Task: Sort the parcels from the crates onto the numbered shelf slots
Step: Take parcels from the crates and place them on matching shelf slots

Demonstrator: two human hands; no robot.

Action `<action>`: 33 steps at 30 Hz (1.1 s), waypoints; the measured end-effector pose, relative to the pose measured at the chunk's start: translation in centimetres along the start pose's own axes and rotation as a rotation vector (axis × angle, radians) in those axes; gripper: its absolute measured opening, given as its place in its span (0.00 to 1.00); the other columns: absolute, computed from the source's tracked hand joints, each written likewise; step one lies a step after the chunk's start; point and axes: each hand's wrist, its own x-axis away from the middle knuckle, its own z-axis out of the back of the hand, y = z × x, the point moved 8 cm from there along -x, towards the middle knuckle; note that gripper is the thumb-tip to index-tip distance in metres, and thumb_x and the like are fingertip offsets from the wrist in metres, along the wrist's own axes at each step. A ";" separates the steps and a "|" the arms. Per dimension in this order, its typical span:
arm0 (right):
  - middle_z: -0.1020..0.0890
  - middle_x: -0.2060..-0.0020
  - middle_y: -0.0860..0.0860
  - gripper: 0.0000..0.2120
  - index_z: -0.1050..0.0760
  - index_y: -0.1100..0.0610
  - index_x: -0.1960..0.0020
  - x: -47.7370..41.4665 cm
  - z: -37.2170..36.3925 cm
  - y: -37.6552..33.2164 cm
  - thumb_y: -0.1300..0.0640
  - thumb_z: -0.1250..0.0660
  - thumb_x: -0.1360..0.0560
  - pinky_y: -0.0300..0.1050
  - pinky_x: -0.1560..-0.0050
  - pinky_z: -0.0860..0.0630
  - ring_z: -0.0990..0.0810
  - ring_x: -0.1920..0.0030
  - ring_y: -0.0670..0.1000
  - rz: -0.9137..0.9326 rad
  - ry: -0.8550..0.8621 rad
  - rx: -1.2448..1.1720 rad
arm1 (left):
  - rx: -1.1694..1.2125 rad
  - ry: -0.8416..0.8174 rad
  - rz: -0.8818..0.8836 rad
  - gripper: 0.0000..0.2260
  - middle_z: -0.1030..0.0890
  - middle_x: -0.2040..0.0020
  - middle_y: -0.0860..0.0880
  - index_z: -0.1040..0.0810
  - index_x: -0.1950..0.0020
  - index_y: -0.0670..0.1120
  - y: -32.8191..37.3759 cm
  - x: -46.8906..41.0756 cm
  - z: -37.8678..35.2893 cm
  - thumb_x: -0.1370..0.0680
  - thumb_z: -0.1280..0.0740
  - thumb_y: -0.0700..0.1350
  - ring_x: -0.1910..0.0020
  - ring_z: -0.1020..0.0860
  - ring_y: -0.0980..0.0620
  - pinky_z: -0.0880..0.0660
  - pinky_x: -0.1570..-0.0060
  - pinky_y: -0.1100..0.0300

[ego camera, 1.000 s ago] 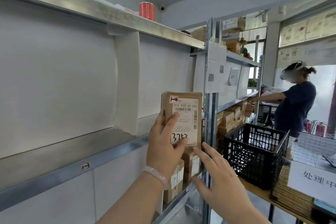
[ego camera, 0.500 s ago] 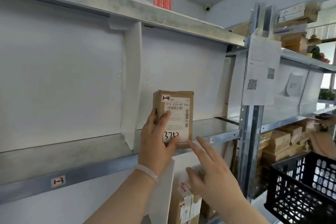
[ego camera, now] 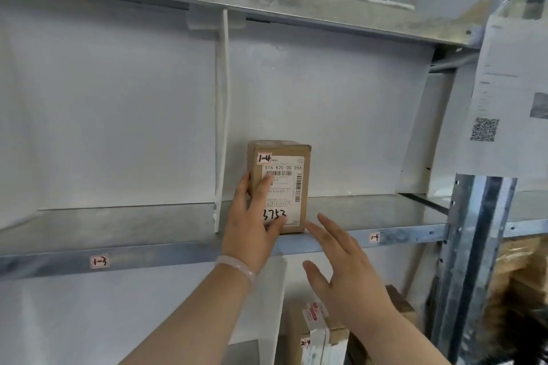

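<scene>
A smooth, pale pink bangle (ego camera: pixel 237 266) is worn on the wrist just behind the left hand (ego camera: pixel 250 231). The forearms (ego camera: pixel 189 320) behind it and behind the right hand (ego camera: pixel 347 278) are left uncovered.

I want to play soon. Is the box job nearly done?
Done: parcels sit lower down. In hand: the left hand holds the box marked 1-4 upright on the shelf by the 1-4 tag; the right hand is open. Left: letting go; how many remain isn't visible.
</scene>
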 end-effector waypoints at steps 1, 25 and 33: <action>0.49 0.26 0.34 0.30 0.48 0.34 0.26 -0.1 -0.2 0.2 0.42 0.39 0.24 0.47 0.29 0.37 0.41 0.26 0.46 0.004 -0.008 0.003 | -0.017 -0.005 0.006 0.42 0.44 0.22 0.50 0.40 0.23 0.59 -0.1 0.0 -0.2 0.30 0.23 0.38 0.30 0.47 0.69 0.47 0.39 0.85; 0.36 0.26 0.42 0.31 0.40 0.40 0.26 2.4 -6.9 -18.1 0.34 0.42 0.27 0.48 0.29 0.37 0.39 0.27 0.45 0.388 -0.094 -0.405 | -0.717 0.159 0.109 0.27 0.28 0.28 0.44 0.28 0.28 0.49 0.9 13.3 23.2 0.26 0.28 0.54 0.32 0.27 0.43 0.31 0.35 0.48; 0.53 0.26 0.32 0.36 0.57 0.31 0.26 9.8 -11.8 -38.5 0.31 0.44 0.29 0.42 0.25 0.52 0.55 0.26 0.37 0.675 -0.348 -0.564 | -1.079 0.084 0.449 0.32 0.31 0.26 0.45 0.31 0.25 0.51 2.0 26.2 43.1 0.28 0.26 0.55 0.30 0.30 0.42 0.31 0.32 0.43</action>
